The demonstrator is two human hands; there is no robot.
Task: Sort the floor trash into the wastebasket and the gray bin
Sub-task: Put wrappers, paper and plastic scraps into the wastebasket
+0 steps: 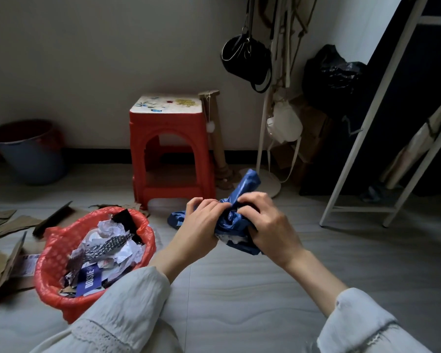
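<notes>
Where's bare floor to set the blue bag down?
Free: tile right of the hands, between the blue bag and the white rack; also between the sleeves. Crowded: left, around the wastebasket, with cardboard scraps; red stool blocks behind.

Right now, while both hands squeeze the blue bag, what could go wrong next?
1. The wastebasket already looks piled high with paper, so the blue bag may sit on top and slide off.
2. One end of the bag sticks out beyond the left hand and right hand; it may unfold again once released.
</notes>
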